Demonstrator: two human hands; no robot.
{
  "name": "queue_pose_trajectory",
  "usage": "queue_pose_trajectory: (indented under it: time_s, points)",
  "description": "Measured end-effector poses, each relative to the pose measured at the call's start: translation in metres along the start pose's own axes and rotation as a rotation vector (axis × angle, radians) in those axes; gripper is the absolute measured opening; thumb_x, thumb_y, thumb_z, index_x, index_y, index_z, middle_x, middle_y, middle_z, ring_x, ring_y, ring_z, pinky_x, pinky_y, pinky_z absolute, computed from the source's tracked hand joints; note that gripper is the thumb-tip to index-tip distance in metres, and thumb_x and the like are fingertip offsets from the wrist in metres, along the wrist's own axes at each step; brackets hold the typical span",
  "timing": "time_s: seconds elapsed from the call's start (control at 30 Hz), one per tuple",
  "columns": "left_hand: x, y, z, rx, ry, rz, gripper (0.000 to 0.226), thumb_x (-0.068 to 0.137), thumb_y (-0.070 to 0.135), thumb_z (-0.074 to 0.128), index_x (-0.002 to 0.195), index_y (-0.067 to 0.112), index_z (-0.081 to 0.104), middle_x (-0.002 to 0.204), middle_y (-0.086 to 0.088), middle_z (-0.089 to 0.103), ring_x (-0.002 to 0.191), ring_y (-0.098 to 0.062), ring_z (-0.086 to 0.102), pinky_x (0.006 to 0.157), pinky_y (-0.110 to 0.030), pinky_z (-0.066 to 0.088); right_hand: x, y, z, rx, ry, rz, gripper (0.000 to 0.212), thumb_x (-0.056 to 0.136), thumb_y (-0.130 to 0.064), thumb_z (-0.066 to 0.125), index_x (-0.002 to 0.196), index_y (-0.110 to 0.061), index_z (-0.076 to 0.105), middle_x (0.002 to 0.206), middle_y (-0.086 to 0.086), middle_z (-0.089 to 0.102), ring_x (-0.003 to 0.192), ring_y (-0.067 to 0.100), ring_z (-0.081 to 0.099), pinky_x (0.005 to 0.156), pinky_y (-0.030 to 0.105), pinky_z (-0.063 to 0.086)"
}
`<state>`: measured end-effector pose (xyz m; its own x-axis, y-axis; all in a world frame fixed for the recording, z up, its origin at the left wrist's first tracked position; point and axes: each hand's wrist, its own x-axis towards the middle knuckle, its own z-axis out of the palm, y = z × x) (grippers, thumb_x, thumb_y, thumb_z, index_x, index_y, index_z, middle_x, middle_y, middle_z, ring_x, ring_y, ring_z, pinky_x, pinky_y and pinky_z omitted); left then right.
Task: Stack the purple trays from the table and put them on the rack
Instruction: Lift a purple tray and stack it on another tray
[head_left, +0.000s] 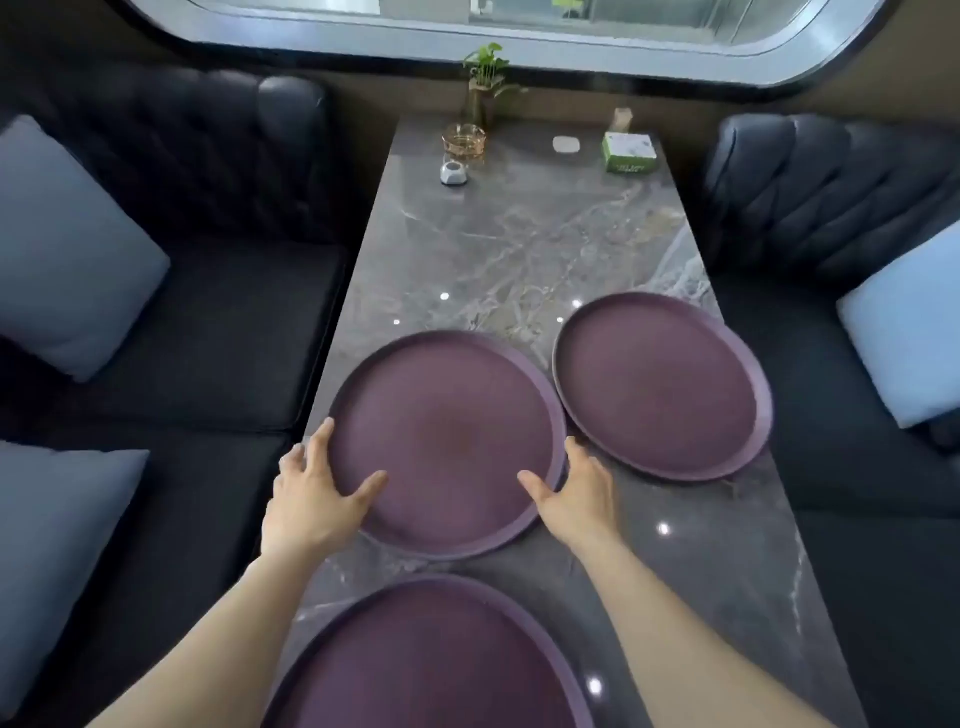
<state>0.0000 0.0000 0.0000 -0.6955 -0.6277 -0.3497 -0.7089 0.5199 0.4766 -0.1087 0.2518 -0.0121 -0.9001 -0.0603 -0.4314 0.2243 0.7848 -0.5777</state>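
Note:
Three round purple trays lie on a grey marble table (519, 244). The middle tray (447, 431) is gripped on both sides: my left hand (317, 493) holds its left rim with the thumb on top, and my right hand (576, 491) holds its right rim the same way. Its right edge overlaps the rim of the right tray (660, 384), which lies flat further back on the right. The near tray (431, 660) lies between my forearms at the table's front, partly cut off by the frame. No rack is in view.
At the table's far end stand a potted plant (483, 78), an amber glass ashtray (463, 140), a small white device (453, 172), a white pad (566, 144) and a green box (628, 151). Dark sofas with blue cushions (67, 249) flank the table on both sides.

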Motion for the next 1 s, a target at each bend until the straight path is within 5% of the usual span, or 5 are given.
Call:
queue_pose_trajectory:
  time_s: [0.3,0.53,0.73,0.87,1.0]
  points:
    - [0.036,-0.016,0.036,-0.177,-0.031,-0.182,0.098,0.072,0.043,0.081,0.152,0.032,0.026,0.141,-0.011,0.053,0.120,-0.036,0.057,0.098,-0.046,0.047,0.055,0.025,0.035,0.253,0.097,0.272,0.070,0.086,-0.020,0.078,0.149,-0.011,0.049,0.144,0.011,0.059,0.134,0.031,0.056,0.114,0.049,0.045]
    - [0.033,-0.025,0.028,-0.107,-0.023,-0.207,0.100,0.068,0.019,0.087,0.151,0.019,0.030,0.135,-0.018,0.039,0.095,-0.037,0.059,0.091,-0.044,0.049,0.063,0.041,0.029,0.289,0.091,0.240,0.033,0.073,-0.004,0.068,0.098,-0.025,0.073,0.081,0.006,0.076,0.084,0.031,0.073,0.080,0.050,0.064]
    - [-0.001,-0.038,0.014,-0.240,0.142,-0.255,0.075,0.072,0.056,0.072,0.135,0.024,0.045,0.117,-0.007,0.066,0.104,-0.032,0.063,0.091,-0.048,0.050,0.034,0.052,0.022,0.302,0.061,0.163,0.026,0.073,0.001,0.057,0.095,-0.005,0.068,0.081,0.023,0.071,0.065,0.025,0.057,0.080,0.051,0.064]
    - [-0.037,-0.055,0.005,-0.166,0.152,-0.253,0.058,0.082,0.066,0.056,0.133,0.040,0.043,0.089,-0.001,0.069,0.090,-0.034,0.064,0.077,-0.041,0.047,-0.006,0.071,0.018,0.289,0.044,0.150,0.028,0.070,0.001,0.052,0.094,-0.006,0.066,0.066,0.005,0.054,0.067,0.019,0.048,0.062,0.037,0.051]
    - [-0.067,-0.090,0.006,-0.148,0.110,-0.277,0.041,0.084,0.068,0.046,0.110,0.036,0.049,0.079,-0.002,0.070,0.078,-0.033,0.066,0.074,-0.042,0.051,-0.059,0.093,0.017,0.269,0.067,0.164,0.026,0.071,0.002,0.055,0.086,-0.013,0.071,0.063,0.003,0.052,0.065,0.018,0.049,0.069,0.051,0.062]
